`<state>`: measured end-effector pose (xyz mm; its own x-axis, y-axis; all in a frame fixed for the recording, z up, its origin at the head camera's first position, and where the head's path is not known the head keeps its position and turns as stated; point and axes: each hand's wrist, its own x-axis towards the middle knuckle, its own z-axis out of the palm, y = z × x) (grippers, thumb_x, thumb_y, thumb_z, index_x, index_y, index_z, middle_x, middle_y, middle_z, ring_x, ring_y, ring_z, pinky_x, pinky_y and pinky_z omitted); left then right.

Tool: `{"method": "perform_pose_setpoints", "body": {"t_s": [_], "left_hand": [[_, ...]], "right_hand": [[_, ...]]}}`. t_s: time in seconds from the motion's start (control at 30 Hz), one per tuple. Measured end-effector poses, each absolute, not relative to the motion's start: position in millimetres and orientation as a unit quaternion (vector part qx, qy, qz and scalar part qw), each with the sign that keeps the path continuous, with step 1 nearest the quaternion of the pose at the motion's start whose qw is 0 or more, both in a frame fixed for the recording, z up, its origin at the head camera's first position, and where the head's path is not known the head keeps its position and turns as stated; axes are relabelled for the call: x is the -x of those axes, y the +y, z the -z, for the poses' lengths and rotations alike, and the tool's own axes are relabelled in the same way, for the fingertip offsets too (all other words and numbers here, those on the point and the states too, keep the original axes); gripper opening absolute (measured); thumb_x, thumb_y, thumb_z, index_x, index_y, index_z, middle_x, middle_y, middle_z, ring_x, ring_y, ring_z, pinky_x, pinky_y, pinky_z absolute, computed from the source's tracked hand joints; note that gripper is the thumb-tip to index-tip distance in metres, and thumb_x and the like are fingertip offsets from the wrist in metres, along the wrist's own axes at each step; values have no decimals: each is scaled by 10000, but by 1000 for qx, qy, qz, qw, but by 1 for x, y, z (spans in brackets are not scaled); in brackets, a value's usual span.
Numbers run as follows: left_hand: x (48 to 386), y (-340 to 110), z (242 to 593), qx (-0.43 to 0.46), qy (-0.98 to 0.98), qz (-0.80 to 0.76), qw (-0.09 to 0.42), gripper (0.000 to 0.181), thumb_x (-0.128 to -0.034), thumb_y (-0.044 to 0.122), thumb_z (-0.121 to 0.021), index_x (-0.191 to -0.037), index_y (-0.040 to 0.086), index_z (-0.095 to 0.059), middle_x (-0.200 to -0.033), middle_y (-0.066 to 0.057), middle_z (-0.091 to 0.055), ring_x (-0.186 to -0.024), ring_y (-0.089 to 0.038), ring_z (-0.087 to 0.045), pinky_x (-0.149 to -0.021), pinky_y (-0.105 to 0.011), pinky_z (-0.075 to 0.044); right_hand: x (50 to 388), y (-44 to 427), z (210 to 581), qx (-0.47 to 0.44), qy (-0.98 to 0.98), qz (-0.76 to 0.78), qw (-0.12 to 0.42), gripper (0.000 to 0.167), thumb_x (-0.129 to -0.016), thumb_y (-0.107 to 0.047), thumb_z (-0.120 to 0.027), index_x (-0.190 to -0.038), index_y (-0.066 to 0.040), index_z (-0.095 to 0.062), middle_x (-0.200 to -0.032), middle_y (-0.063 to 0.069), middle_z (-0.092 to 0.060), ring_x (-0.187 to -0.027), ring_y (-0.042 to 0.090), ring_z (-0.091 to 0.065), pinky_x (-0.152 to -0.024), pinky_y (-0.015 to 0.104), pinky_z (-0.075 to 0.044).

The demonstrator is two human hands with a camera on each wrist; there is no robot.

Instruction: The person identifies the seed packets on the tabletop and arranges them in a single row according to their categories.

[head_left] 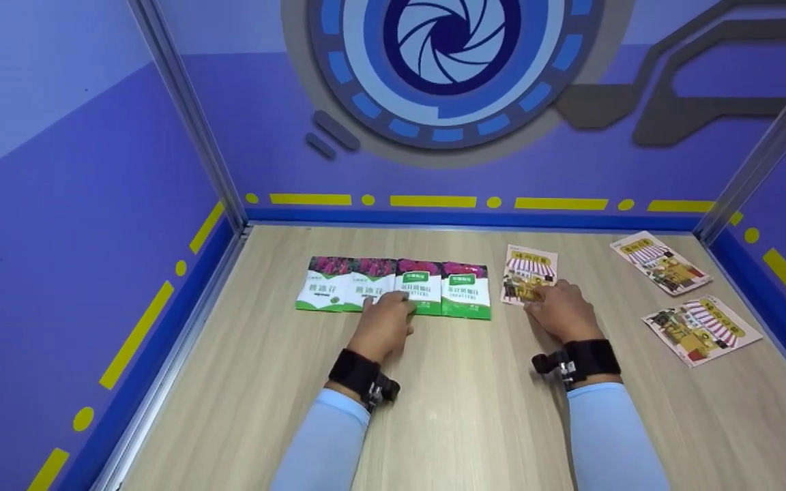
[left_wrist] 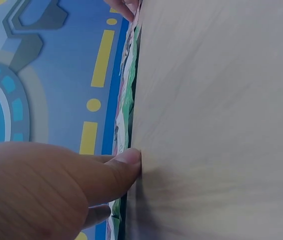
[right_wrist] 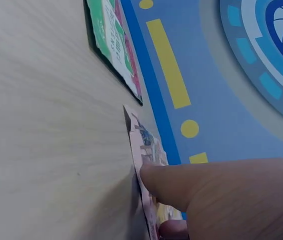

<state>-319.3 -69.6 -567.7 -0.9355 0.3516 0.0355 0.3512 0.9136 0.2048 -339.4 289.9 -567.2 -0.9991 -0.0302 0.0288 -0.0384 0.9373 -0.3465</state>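
Observation:
My left hand (head_left: 383, 324) rests at the near edge of a side-by-side row of green-and-white seed packets (head_left: 464, 300) with pink flower pictures. Its fingers overlap the row's middle packets, and in the left wrist view the thumb (left_wrist: 129, 157) is down at their edge. To the right of the row lies a pink packet (head_left: 519, 269) with a striped-awning picture. My right hand (head_left: 567, 314) touches this packet's near right part. Its thumb (right_wrist: 159, 180) presses on the packet's edge in the right wrist view, where the other fingers are mostly hidden.
Two more pink packets lie on the right of the wooden tabletop (head_left: 461, 402), one farther back (head_left: 662, 262) and one nearer (head_left: 703, 331). Blue-purple printed walls (head_left: 243, 123) enclose the table at the back and both sides. Metal corner posts stand at the back corners.

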Motion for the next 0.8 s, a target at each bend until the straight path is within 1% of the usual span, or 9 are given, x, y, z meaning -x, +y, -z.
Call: {"method": "perform_pose_setpoints", "body": {"t_s": [0.13,0.17,0.23,0.3,0.37,0.43,0.53,0.67,0.8], "left_hand": [[319,-70,568,-187,977,-100,-5,344,-921,236,-748,-1258,189,-696,-1491,-30,-505,-1394,-249,-428,-1113,-666,-281],[319,-70,568,-190,977,-99,-7,345,-920,230,-749,-1259,191,-696,-1487,-27,-509,-1390,-249,-433,-1110,-665,-286],[318,-70,567,-195,976,-98,-8,354,-920,214,-748,-1269,194,-693,-1486,-21,-510,-1389,-248,-436,-1109,-664,-288],[318,-69,567,-199,975,-99,-7,369,-921,198,-746,-1285,198,-687,-1490,-15,-507,-1393,-246,-433,-1113,-663,-284],[318,-69,568,-197,975,-101,-3,387,-923,191,-743,-1304,205,-678,-1498,-4,-498,-1402,-237,-421,-1121,-658,-276],[318,-69,568,-193,975,-105,-3,402,-919,190,-748,-1314,205,-674,-1506,1,-492,-1411,-231,-411,-1125,-657,-271],[318,-68,568,-188,976,-110,0,410,-919,187,-749,-1320,208,-668,-1516,10,-482,-1423,-224,-395,-1129,-662,-264],[318,-67,570,-191,975,-111,-1,404,-914,178,-751,-1310,209,-676,-1507,6,-493,-1413,-232,-412,-1121,-670,-270],[319,-67,569,-192,976,-104,3,385,-923,194,-743,-1302,210,-680,-1506,-1,-491,-1406,-244,-419,-1122,-660,-277]], "right_hand": [[340,293,569,-26,-982,-185,29,406,-928,-294,-714,-1233,-28,-692,-1307,261,-528,-1192,454,-495,-941,651,-437],[340,294,569,-29,-981,-188,31,386,-921,-281,-726,-1205,-22,-699,-1324,258,-539,-1201,452,-508,-957,643,-437],[340,293,569,-34,-980,-192,27,363,-911,-268,-742,-1170,-17,-702,-1317,244,-573,-1175,439,-544,-955,622,-448],[340,292,569,-38,-981,-191,22,362,-904,-276,-751,-1160,-25,-698,-1245,220,-625,-1095,409,-591,-895,601,-478],[339,290,569,-42,-981,-186,20,365,-900,-289,-754,-1167,-47,-695,-1170,195,-657,-1024,385,-611,-822,599,-490],[339,289,569,-49,-983,-178,23,386,-898,-310,-752,-1198,-73,-696,-1194,187,-655,-1054,401,-608,-811,639,-480],[338,287,569,-60,-984,-167,22,430,-906,-336,-740,-1267,-108,-685,-1289,186,-625,-1149,441,-574,-833,707,-452],[338,286,572,-76,-983,-166,16,478,-921,-352,-725,-1321,-98,-661,-1380,204,-562,-1246,459,-514,-930,712,-419],[339,285,573,-85,-979,-184,5,486,-935,-323,-717,-1337,-62,-639,-1407,226,-526,-1301,455,-479,-1045,734,-300]]}}
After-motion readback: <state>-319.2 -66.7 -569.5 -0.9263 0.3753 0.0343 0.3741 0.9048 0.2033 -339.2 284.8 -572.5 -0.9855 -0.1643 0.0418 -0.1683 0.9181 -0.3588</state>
